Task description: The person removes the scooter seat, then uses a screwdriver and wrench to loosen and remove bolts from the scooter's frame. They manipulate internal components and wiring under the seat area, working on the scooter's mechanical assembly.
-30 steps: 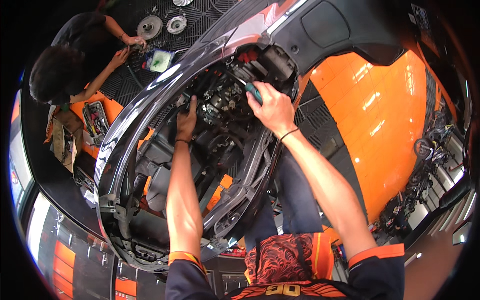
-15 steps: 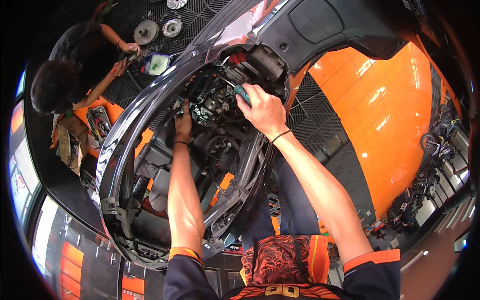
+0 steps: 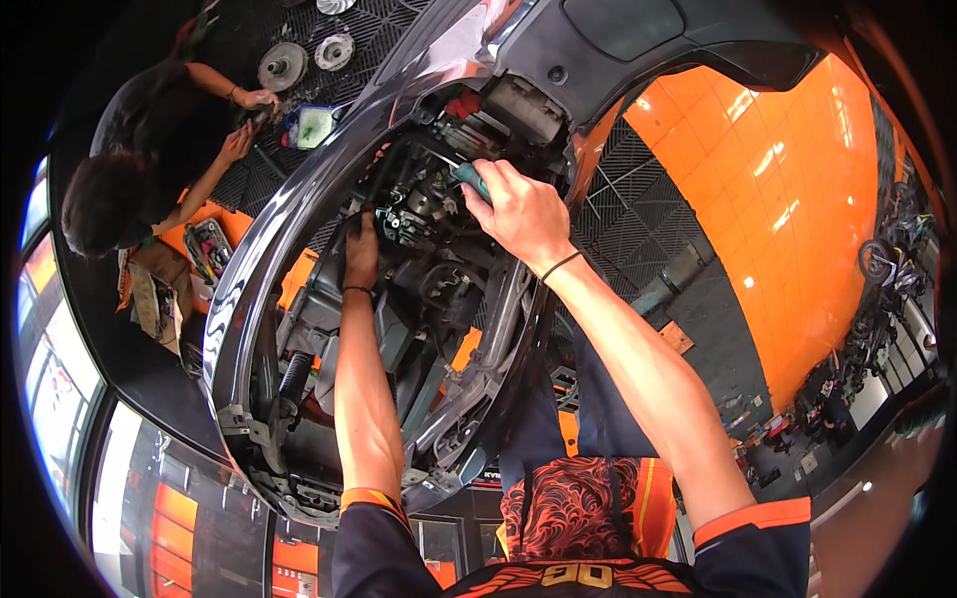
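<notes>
My right hand (image 3: 523,211) is closed around the teal handle of a screwdriver (image 3: 471,178). Its thin metal shaft runs left and away, down among the engine parts (image 3: 414,204) inside an opened scooter body (image 3: 249,289); where the tip ends is hard to make out. My left hand (image 3: 361,257) reaches into the same opening, against the left side of the engine. Its fingers are mostly lost in shadow and behind parts, so whatever it may be gripping is hidden. Black hoses and cables surround both hands.
At the far left another person (image 3: 150,149) works with both hands near a small tray (image 3: 311,127). Round metal parts (image 3: 283,67) lie on the black grid floor. Beside the scooter runs an orange tiled floor (image 3: 768,219), with motorcycles (image 3: 877,261) along the right.
The whole view has turned a little. The screwdriver handle now leans slightly more to the left in my right hand. My left hand stays in about the same spot by the engine.
</notes>
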Demonstrator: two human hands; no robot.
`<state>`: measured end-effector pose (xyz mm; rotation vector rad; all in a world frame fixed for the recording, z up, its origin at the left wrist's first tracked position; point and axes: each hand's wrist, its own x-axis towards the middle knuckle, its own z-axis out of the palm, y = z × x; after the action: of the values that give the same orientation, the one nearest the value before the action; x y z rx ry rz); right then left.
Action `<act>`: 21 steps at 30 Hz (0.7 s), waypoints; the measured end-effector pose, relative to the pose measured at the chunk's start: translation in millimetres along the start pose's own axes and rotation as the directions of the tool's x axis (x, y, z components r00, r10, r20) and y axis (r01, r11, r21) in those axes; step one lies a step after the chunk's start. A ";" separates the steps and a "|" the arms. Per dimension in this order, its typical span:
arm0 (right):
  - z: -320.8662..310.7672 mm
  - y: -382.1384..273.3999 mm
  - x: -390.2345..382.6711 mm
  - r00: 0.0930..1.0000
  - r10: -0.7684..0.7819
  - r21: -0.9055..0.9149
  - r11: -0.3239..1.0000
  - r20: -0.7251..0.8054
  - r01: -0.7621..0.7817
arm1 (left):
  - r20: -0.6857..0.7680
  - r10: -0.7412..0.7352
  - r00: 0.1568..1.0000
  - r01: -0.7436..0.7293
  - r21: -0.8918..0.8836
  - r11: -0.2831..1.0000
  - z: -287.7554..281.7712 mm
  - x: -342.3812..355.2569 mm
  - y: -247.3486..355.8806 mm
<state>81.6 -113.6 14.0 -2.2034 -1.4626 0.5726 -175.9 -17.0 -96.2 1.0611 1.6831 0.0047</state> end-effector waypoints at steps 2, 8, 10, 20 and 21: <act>1.6 -0.6 0.3 1.000 -0.021 -0.007 1.000 0.003 0.021 | 0.028 -0.110 0.993 0.113 -0.118 0.987 -0.4 -3.6 0.9; 0.5 -6.0 0.9 0.999 -0.006 0.002 1.000 0.035 0.006 | 0.193 -0.195 0.962 0.243 -0.276 0.930 -8.9 21.3 -24.0; 2.5 -6.1 1.5 0.999 -0.012 -0.011 1.000 0.033 0.012 | 0.228 -0.238 0.944 0.276 -0.150 0.949 -13.2 24.7 -25.5; 4.3 -1.7 -0.4 1.000 -0.010 -0.034 0.999 0.017 0.010 | 0.020 -0.168 0.986 0.170 -0.126 0.977 14.6 11.5 -6.7; 4.1 -2.3 -1.6 1.000 -0.003 -0.031 1.000 0.026 0.004 | 0.021 -0.204 0.979 0.205 -0.119 0.971 15.2 12.6 -7.5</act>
<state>77.1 -113.8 12.1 -2.2246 -1.4974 0.5835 -168.9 -20.8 -115.8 0.7930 1.7552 -0.0306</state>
